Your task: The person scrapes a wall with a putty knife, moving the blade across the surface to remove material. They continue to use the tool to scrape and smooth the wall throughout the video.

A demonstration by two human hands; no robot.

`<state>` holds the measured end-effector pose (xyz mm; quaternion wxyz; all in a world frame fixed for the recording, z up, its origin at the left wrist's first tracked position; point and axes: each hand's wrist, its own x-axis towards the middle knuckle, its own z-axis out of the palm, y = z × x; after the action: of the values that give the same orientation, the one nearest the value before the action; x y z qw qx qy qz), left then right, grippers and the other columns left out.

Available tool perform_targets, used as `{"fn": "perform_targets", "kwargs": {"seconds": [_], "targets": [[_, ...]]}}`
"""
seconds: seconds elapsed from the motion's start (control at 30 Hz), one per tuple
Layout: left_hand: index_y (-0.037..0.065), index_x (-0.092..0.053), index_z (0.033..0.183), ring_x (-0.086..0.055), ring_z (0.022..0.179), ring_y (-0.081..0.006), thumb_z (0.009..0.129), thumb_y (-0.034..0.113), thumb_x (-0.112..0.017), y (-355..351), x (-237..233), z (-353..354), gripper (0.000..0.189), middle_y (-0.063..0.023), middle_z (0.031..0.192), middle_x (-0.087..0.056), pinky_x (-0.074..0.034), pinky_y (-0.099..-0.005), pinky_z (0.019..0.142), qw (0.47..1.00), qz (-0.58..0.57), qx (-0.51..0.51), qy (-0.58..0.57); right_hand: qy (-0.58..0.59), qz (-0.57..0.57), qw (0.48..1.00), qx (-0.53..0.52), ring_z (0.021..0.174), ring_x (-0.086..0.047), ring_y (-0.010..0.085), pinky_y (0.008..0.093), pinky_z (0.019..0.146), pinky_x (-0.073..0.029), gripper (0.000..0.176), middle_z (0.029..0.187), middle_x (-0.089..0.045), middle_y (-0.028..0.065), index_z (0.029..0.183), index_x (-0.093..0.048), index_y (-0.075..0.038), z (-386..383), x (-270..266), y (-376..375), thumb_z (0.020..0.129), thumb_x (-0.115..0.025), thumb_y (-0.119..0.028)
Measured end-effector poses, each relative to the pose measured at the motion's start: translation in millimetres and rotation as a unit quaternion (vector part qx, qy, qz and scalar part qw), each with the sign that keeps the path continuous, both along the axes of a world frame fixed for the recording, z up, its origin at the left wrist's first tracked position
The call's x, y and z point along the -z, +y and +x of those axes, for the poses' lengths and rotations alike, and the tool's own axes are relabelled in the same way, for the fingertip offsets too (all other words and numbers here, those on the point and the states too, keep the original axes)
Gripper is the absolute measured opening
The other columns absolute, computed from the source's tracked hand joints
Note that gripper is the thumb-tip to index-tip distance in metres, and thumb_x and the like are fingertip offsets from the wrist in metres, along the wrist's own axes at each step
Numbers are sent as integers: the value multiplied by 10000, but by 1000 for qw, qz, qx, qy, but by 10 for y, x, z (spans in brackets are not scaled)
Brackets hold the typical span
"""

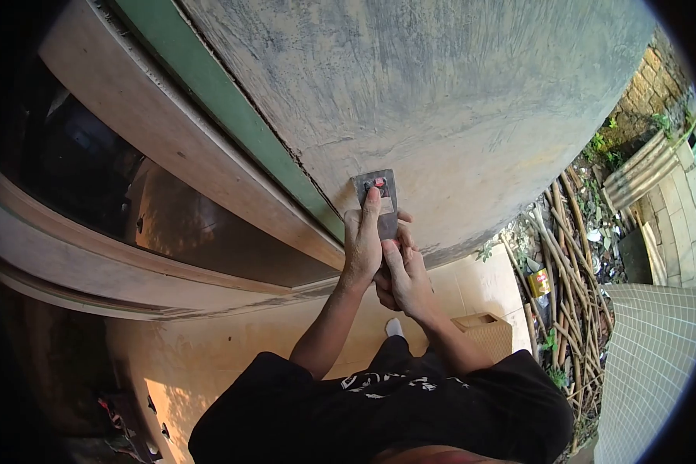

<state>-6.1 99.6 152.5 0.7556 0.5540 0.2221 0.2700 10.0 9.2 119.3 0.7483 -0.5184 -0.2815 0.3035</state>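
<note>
A flat dark-grey sanding block (pixel 387 223) with reddish fittings near its far end and a pale strip across it lies close against the grey plastered wall (pixel 456 100). My left hand (pixel 361 246) is closed around its left side, thumb stretched along the top. Around the near end my right hand (pixel 410 280) is closed, its thumb pressed beside the block and its fingers partly hidden underneath. Pale dust coats both hands.
Left of the wall runs a green frame strip (pixel 240 108) beside a dark glass window (pixel 201 216). A woven box (pixel 485 334) stands on the tiled floor (pixel 247 340) by my right arm. Bamboo poles (pixel 568 271) and rubble lie farther right, near a white tiled surface (pixel 657 363).
</note>
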Motion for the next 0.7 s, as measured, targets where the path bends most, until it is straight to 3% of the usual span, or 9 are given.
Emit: {"fn": "perform_targets", "kwargs": {"seconds": [0.1,0.2,0.37,0.53,0.6,0.63,0.67,0.7], "targets": [[-91,-547,702,-531,384,-187,939,492,-356,26,-17,-30,658,-129,494,-534,-432,-271,369,1000,-12,22,-15,48,-5,998,-45,363,-293,36,201,314,-239,236,557,-377,-26,1070,-391,-46,30,-16,-7,966,-386,-258],[-82,-552,696,-531,385,-181,937,499,-354,18,-166,15,660,-130,494,-539,-432,-270,371,999,10,13,-47,-18,15,999,-37,390,-307,33,193,338,-260,244,571,-375,-34,1076,-388,-43,135,-183,43,966,-387,-261],[-57,-548,675,-525,379,-184,936,494,-363,-13,6,-12,638,-120,487,-531,-431,-264,372,1000,-17,14,-23,-20,-4,1000,-14,410,-319,28,188,354,-272,237,582,-381,-38,1060,-395,-46,43,96,10,967,-389,-263],[-51,-544,680,-534,395,-183,944,467,-368,60,-392,29,608,-121,501,-533,-435,-268,370,997,-9,18,-71,-43,-16,999,-22,432,-330,20,187,372,-283,221,585,-382,-39,1024,-405,-45,114,-167,47,969,-386,-258],[-54,-543,684,-532,393,-182,943,474,-364,61,-312,49,614,-121,505,-534,-436,-268,372,998,9,-1,-66,63,-109,989,-71,750,-531,171,308,689,-436,347,791,-576,132,935,-528,80,166,-303,27,945,-431,-253],[-55,-542,683,-531,392,-182,943,473,-363,44,-208,17,615,-121,504,-533,-437,-269,373,999,-9,3,-52,-46,-12,998,35,663,-526,149,286,605,-435,353,740,-569,118,924,-528,77,81,-126,91,948,-426,-260],[-57,-542,683,-531,391,-183,943,472,-363,20,-85,-16,616,-120,504,-533,-437,-270,373,999,-29,6,-38,-49,-12,998,35,663,-526,149,286,605,-435,353,740,-569,118,924,-528,77,55,16,100,948,-426,-260],[-55,-542,683,-529,389,-183,943,470,-364,-8,-42,-37,613,-120,504,-532,-436,-273,371,999,-38,-3,-24,-113,-4,992,57,589,-459,90,237,509,-373,287,712,-506,64,953,-476,23,29,23,114,959,-401,-253]]}}
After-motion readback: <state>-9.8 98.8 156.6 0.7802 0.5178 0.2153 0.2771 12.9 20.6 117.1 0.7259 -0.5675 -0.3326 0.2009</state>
